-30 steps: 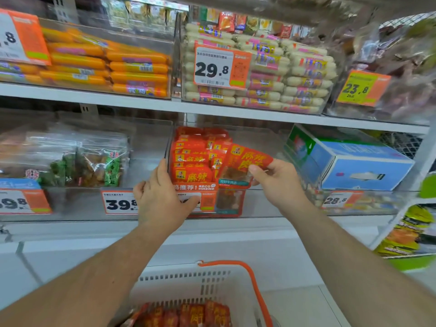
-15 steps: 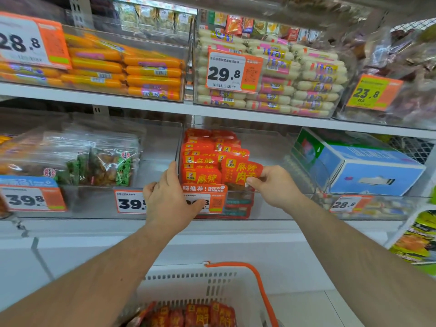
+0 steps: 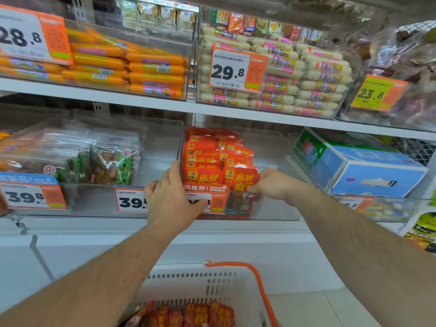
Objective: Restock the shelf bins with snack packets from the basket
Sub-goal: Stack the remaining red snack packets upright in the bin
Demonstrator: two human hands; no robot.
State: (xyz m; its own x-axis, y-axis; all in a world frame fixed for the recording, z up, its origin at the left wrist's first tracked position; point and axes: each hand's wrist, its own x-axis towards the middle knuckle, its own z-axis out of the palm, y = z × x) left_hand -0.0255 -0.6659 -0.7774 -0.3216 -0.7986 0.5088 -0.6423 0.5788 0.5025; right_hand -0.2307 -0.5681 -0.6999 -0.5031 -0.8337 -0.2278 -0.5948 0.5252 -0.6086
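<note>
A clear shelf bin [image 3: 273, 208] on the lower shelf holds two rows of red-orange snack packets [image 3: 203, 159]. My right hand [image 3: 271, 185] pinches the front packet [image 3: 240, 179] of the right row, which stands upright just behind the bin's front wall. My left hand [image 3: 171, 200] grips the bin's front left corner, thumb across the price label. Below, a white basket [image 3: 188, 284] with an orange handle holds more red snack packets [image 3: 195, 315].
Left of the bin stands a clear bin of bagged snacks [image 3: 94, 159]; to the right lies a blue and green carton [image 3: 363, 168]. The upper shelf carries orange sausages [image 3: 132, 67] and white sausages [image 3: 313, 83]. Price tags hang along the shelf fronts.
My right hand has lowered the tilted packet into the bin's right row and set it upright at the front. The left hand has stayed on the bin's corner.
</note>
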